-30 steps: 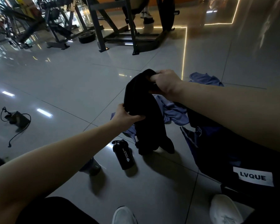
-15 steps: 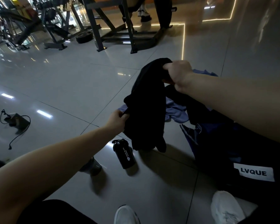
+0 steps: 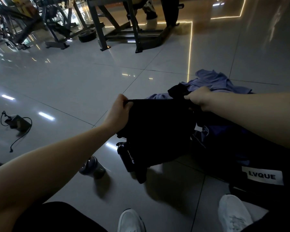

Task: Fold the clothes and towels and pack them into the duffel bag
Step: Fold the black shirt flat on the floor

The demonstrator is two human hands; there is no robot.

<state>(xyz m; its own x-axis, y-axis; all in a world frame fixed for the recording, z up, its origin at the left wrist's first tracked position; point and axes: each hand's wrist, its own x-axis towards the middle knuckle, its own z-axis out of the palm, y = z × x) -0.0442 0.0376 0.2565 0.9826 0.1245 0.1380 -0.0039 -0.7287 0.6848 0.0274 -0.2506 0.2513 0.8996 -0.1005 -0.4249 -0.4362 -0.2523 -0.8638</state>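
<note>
"Where's the limp black fabric garment (image 3: pixel 157 131)?"
"Stretched left to right in front of you. Your left hand (image 3: pixel 119 111) and right hand (image 3: pixel 199 99) each pinch a top corner."
"And where does it go?"
"The dark white-labelled duffel bag (image 3: pixel 233 164) lies to the right, nearest your right hand."

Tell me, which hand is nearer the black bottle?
Left. The left hand grips the black garment just above the bottle; the right hand grips it farther to the right.

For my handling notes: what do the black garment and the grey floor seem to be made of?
The black garment looks like soft matte cloth: it drapes limply. The grey floor looks like glossy polished tile: joint lines, mirrored lights.
</note>
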